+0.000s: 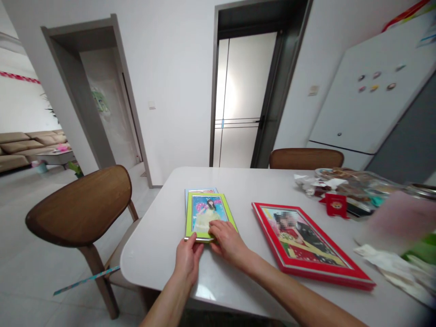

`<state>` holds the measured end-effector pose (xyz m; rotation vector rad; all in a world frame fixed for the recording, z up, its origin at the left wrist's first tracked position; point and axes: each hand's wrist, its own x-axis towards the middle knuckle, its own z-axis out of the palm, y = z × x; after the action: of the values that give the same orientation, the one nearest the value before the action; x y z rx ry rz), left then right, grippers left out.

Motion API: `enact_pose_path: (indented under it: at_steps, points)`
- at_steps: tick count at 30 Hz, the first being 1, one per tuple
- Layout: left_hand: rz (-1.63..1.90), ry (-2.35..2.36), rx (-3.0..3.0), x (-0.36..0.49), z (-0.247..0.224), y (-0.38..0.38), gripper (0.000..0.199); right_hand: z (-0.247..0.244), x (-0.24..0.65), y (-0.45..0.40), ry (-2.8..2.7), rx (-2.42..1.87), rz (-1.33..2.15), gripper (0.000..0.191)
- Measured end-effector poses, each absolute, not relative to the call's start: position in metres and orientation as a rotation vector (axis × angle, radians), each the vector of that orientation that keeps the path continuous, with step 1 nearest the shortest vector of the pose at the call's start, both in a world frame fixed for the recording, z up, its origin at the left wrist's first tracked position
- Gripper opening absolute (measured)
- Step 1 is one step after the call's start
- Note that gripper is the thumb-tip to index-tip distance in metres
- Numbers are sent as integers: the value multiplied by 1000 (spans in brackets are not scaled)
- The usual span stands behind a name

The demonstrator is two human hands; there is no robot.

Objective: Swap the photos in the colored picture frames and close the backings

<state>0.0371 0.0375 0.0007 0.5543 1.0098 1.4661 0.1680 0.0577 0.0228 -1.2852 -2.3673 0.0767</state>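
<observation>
A lime-green picture frame (188, 218) with a photo of a figure in a pale yellow dress lies on the white table (235, 181). My left hand (188, 260) pinches its lower left edge, thumb on top. Across the lower right part of the frame, my right hand (227, 240) has its curled fingers on the picture and its thumb by the bottom edge. A light-blue frame (200, 190) shows from beneath the green one at its far side. To the right, apart from both hands, rests a larger red picture frame (275, 243).
Clear plastic packaging (364, 181), a small red packet (336, 205), a pinkish translucent container (384, 222) and white tissue (391, 265) crowd the table's right side. One wooden chair (81, 206) stands at the left; another chair (306, 158) is behind the far edge.
</observation>
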Motion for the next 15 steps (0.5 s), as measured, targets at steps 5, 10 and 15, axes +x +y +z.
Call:
enact_pose_path:
  at_steps: [5,10,15]
  points:
    - [1572,923,629,47,17,10,24,37,169,22,-2176,-1258,374,16]
    - [1582,985,1002,62,47,-28,32,58,170,-18,-1799,-1138,696,45]
    - [1426,897,1616,68,53,-56,34,70,194,-62,-1330,-1095,1039,61]
